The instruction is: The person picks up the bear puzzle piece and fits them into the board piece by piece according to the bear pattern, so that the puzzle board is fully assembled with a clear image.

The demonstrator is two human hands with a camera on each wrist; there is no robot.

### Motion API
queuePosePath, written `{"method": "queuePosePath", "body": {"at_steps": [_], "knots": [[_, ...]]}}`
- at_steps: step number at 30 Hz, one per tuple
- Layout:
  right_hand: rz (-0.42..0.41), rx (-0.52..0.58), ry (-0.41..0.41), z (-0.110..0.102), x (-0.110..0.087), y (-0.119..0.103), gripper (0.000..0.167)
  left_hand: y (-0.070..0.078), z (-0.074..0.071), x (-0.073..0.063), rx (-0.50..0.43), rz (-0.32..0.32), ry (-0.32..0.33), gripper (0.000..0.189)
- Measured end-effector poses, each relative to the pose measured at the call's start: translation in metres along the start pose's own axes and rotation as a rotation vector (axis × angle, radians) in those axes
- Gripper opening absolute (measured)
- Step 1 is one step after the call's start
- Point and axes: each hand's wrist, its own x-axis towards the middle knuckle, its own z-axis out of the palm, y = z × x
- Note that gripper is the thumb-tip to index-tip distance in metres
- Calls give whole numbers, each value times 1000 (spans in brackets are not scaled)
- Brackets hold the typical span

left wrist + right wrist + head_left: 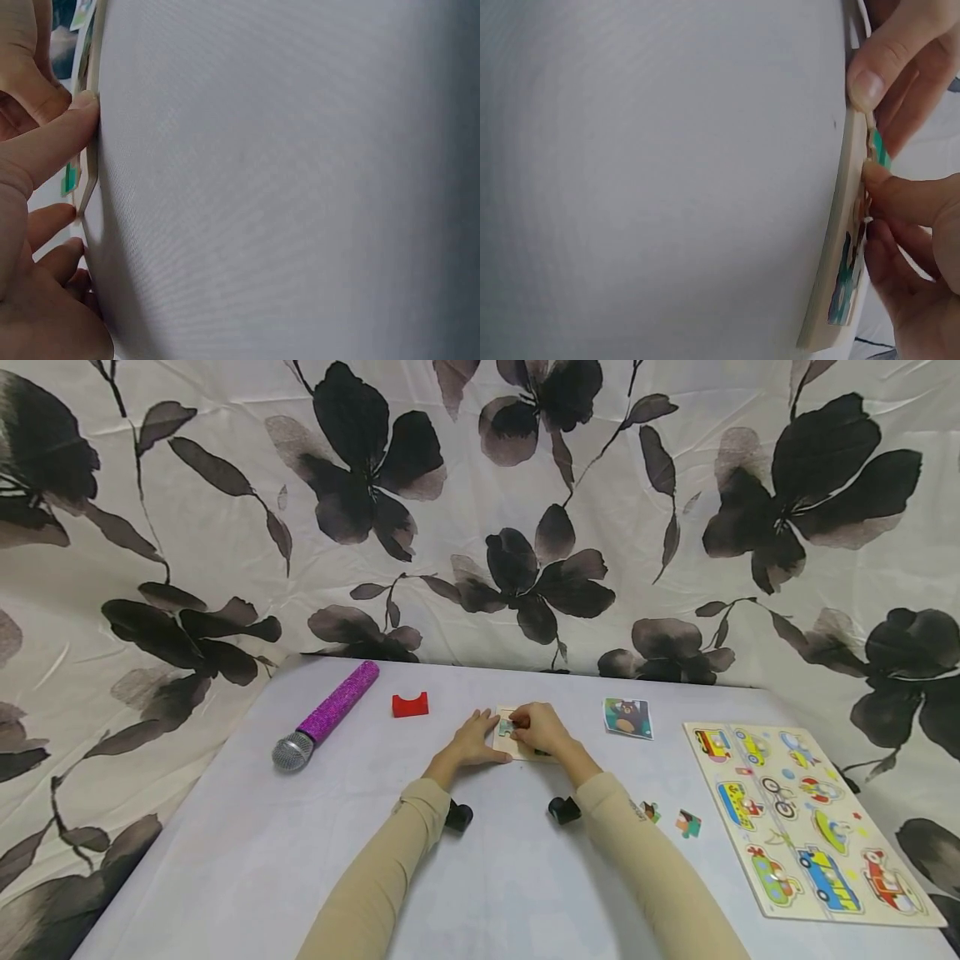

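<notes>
A small wooden puzzle board (522,756) lies flat under both hands, with teal and brown printed pieces set in it. My left hand (472,742) holds the board's left side, the thumb at its near edge and the fingers spread toward its far corner. Over the board, my right hand (543,728) pinches a small dark puzzle piece (517,723) between thumb and fingers, largely hidden by them. A teal printed section (844,292) shows at the board's right end in the right wrist view, and a green piece (879,146) shows beside the left thumb.
Two loose puzzle pieces (687,823) lie by the right forearm. A bear picture card (628,718) and a large vehicle puzzle board (795,827) are to the right. A red block (410,705) and a purple glitter microphone (330,714) lie left. A floral cloth (517,568) hangs behind.
</notes>
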Motion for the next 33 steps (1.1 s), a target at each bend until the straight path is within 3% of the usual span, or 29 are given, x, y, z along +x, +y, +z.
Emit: {"method": "queuePosePath", "body": {"at_steps": [10,17,20,29,33], "knots": [[-125,-101,15,2,-4,2,18,1,-3,-1,8,1,2,84],[-47,-40,30,3,-5,4,8,1,-1,-2,-7,-7,2,83],[-57,-82,7,2,-7,4,7,1,1,-2,-10,-8,2,83],[-181,-221,8,3,-20,3,11,1,4,-2,-16,3,22,82],[-228,-177,-27,-3,-23,4,14,0,3,-2,-23,2,29,82]]}}
